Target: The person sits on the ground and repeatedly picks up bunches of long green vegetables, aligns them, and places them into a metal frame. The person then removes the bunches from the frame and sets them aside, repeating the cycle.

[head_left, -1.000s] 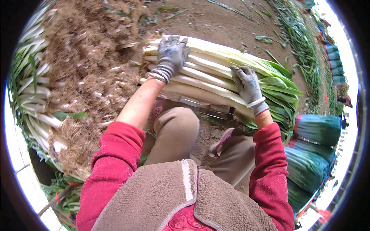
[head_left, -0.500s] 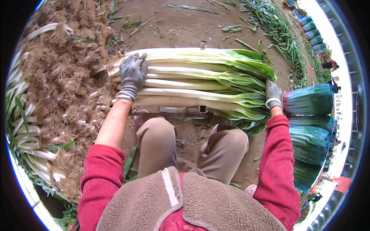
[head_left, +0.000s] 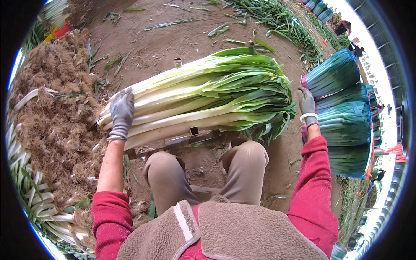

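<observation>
A thick bundle of leeks (head_left: 190, 95) lies across a low metal stand (head_left: 182, 141) in front of my knees, white stalks to the left and green leaves to the right. My left hand (head_left: 122, 112), in a grey work glove, rests flat over the white stalks near their root ends, fingers stretched out. Just past the leaf tips, my gloved right hand (head_left: 307, 103) is held apart from the leeks, its fingers loosely extended and nothing in them. A white band circles that wrist. The undersides of the stalks are hidden.
Root trimmings (head_left: 56, 130) heap up on the left, with more loose leeks (head_left: 39, 195) beyond them. Wrapped leek bundles (head_left: 342, 117) stand close by my right hand. Cut green leaves (head_left: 277, 21) litter the ground at the far right.
My right hand has come off the leaf tips and now sits beside them. More dark green leaves show on the bundle, which appears tilted as the view has turned. My left hand stays on the stalks.
</observation>
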The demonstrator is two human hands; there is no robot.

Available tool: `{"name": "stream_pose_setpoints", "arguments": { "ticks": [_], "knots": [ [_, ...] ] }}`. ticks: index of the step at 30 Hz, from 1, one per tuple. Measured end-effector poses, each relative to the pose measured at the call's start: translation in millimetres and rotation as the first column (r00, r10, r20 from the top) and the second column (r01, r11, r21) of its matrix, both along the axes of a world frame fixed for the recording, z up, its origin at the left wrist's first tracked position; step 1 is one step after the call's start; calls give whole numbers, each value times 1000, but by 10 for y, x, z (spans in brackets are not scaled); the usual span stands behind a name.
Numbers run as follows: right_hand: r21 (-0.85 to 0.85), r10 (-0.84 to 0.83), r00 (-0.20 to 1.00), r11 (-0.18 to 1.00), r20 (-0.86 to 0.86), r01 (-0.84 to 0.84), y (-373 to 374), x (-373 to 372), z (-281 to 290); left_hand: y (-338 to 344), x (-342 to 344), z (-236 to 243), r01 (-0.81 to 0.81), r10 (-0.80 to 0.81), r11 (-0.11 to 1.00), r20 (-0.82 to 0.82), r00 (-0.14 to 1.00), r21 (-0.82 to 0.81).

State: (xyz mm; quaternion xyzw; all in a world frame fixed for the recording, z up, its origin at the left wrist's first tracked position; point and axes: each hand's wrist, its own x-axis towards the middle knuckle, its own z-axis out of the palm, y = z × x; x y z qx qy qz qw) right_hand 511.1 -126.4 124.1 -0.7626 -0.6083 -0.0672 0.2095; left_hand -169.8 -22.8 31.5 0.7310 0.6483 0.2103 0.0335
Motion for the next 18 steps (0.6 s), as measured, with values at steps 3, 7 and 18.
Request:
{"name": "stream_pose_setpoints", "arguments": {
  "ticks": [3, 7, 18],
  "knots": [
    [62, 169, 981, 985, -92, -164, 188, -522, 134, 118, 675, 187, 100, -98, 973, -20, 995, 207],
    [141, 455, 891, 882, -8, -449, 555, -1169, 182, 60, 1639, 216, 177, -178, 984, -72, 981, -21],
    [147, 527, 813, 809, 246, -569, 832, -1934, 214, -34, 1707, 246, 201, -202, 979, -88, 975, -17]
  ]
}}
